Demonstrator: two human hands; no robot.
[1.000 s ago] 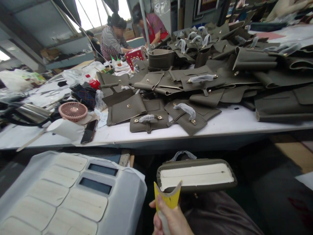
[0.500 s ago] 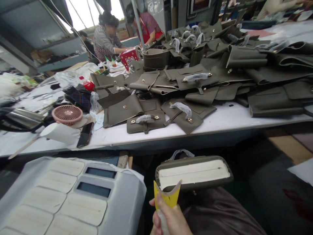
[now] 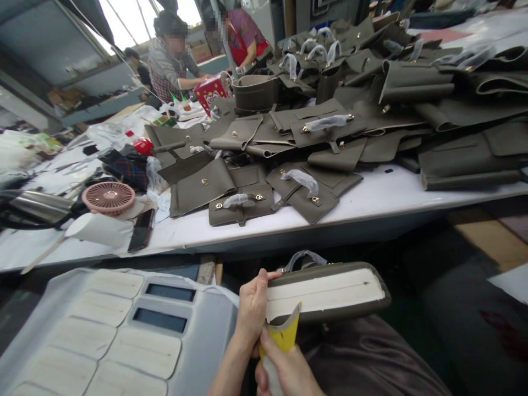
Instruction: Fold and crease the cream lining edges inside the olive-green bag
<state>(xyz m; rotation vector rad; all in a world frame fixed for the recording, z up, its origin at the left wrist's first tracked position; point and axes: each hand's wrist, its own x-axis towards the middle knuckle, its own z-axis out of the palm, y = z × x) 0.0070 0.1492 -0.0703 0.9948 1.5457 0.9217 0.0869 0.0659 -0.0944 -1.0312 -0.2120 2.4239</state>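
Observation:
A dark olive handbag (image 3: 373,313) lies on its side on my lap, a cream panel (image 3: 330,294) along its bottom facing up. Its handle (image 3: 307,257), wrapped in clear film, stands at the far edge. My left hand (image 3: 252,308) grips the bag's left end, with fingers along the far edge. My right hand (image 3: 289,368) is closed around the pale handle of a yellow-bladed scraper (image 3: 285,334). The blade's concave end points at the near left corner of the cream panel; whether it touches cannot be made out.
On the left, several cream panels (image 3: 142,351) lie on a grey-covered stand (image 3: 206,330). Across the white table (image 3: 185,234) spread many olive bag pieces (image 3: 202,184). A pink fan (image 3: 108,197), a paper roll (image 3: 99,230) and a phone (image 3: 141,230) are at the left. Two people (image 3: 169,58) work behind.
My left hand has come into view and taken hold of the bag's left end. The scraper in my right hand has turned and shifted slightly; its blade now leans more to the right.

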